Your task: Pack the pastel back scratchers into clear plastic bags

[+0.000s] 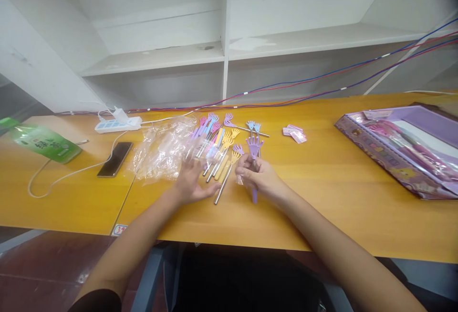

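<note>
1. Hands of one person reach forward over a yellow wooden table [322,197], seen from a camera on the person's head.
2. The right hand [259,178] has its fingers curled shut around a purple back scratcher [254,152]. The small hand-shaped head stands upright above the fingers, and the purple handle end pokes out below the hand, toward the table's near edge.
3. The left hand [193,181] lies low over the table with its fingers spread wide and holding nothing. Its fingertips are at the near edge of a pile of clear plastic bags [162,150].
4. Between and just beyond the two hands lies a heap of back scratchers [220,142] in pink, blue, yellow and purple, with metal shafts, overlapping one another.
5. Farther right, a few small pink tags [295,133] lie well apart from the heap.
6. At the right edge sits an open purple box [393,154] with wrapped goods inside.
7. On the left are a dark phone [115,159], a white power strip [118,123] and a green pouch [45,143].
</note>
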Available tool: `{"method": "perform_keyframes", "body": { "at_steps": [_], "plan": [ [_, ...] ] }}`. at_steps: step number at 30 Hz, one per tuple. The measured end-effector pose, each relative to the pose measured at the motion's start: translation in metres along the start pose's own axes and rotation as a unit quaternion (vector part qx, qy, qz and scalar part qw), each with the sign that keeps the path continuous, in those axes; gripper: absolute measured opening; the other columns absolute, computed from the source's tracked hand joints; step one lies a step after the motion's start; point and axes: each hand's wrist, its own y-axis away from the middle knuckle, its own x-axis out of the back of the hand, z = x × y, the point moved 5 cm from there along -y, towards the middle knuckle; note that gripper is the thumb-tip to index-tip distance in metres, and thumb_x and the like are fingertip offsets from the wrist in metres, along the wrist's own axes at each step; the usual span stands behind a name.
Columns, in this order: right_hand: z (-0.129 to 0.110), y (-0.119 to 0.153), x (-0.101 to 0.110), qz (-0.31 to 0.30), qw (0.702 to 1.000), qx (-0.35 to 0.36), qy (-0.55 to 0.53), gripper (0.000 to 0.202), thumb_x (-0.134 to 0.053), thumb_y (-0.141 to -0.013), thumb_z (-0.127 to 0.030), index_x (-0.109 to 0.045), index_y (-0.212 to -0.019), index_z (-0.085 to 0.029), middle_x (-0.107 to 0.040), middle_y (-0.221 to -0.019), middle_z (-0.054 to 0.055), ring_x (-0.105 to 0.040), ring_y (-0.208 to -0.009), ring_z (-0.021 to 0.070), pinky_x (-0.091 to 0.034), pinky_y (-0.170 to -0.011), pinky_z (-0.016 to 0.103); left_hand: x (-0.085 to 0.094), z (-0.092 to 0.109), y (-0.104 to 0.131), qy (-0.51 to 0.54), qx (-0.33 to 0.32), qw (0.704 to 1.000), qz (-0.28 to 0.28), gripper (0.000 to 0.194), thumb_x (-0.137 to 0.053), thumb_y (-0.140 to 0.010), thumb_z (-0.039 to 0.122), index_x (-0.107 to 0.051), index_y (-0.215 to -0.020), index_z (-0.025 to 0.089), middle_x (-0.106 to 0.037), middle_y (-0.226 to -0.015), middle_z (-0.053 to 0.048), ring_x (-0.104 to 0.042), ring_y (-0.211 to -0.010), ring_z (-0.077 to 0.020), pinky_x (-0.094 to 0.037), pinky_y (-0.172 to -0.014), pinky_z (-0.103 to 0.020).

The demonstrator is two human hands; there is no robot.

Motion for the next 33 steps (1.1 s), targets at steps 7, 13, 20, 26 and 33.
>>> {"method": "perform_keyframes", "body": {
  "at_steps": [7,13,20,26,33],
  "plan": [
    [0.001,-0.002,-0.002,0.016,0.999,-0.018,0.043,0.057,-0.093,-0.074,-0.065,-0.058,-0.088,-0.022,-0.052,-0.062,-0.009,-0.037,-0.046,0.0065,-0.027,-0.042,0.022,-0.027,-0.028,0.001,0.267,0.232,0.93,-0.095,0.085,-0.101,-0.07,0.056,-0.067,-0.144,0.031,-0.069,-0.137,-0.012,-0.066,-0.132,-0.035,-0.052,-0.119,-0.05],
    [0.003,-0.001,-0.002,0.033,0.996,-0.017,0.076,0.054,-0.095,-0.073,-0.06,-0.059,-0.086,-0.022,-0.053,-0.065,-0.007,-0.044,-0.052,0.0097,-0.034,-0.046,0.024,-0.063,-0.004,0.021,0.369,0.302,0.872,-0.113,0.083,-0.103,-0.071,0.042,-0.065,-0.144,0.028,-0.069,-0.134,-0.012,-0.074,-0.114,-0.03,-0.066,-0.095,-0.042],
    [0.006,-0.002,0.002,0.028,0.994,0.011,0.108,0.051,-0.092,-0.079,-0.059,-0.064,-0.099,-0.022,-0.063,-0.085,-0.001,-0.054,-0.067,0.0125,-0.044,-0.06,0.026,-0.061,-0.001,0.018,0.408,0.335,0.848,-0.054,0.061,-0.101,-0.075,0.036,-0.066,-0.123,0.022,-0.073,-0.108,-0.006,-0.077,-0.094,-0.0207,-0.065,-0.088,-0.034],
    [-0.025,0.008,0.029,0.127,0.945,0.184,0.239,0.033,-0.048,-0.111,-0.05,-0.068,-0.114,-0.024,-0.055,-0.089,0.002,-0.047,-0.064,0.0163,-0.045,-0.062,0.034,-0.048,-0.027,0.018,0.415,0.368,0.832,0.022,0.06,-0.101,-0.076,0.037,-0.065,-0.122,0.022,-0.071,-0.106,-0.004,-0.075,-0.088,-0.0176,-0.064,-0.081,-0.03],
    [-0.043,0.018,0.022,0.006,0.83,0.28,0.482,0.03,-0.043,-0.114,-0.029,-0.068,-0.101,-0.022,-0.059,-0.1,0.008,-0.062,-0.091,0.0241,-0.051,-0.084,0.039,-0.036,-0.034,0.012,0.423,0.337,0.84,0.049,0.059,-0.1,-0.077,0.032,-0.064,-0.121,0.022,-0.072,-0.109,-0.005,-0.075,-0.086,-0.0169,-0.064,-0.079,-0.03]
  ]
}}
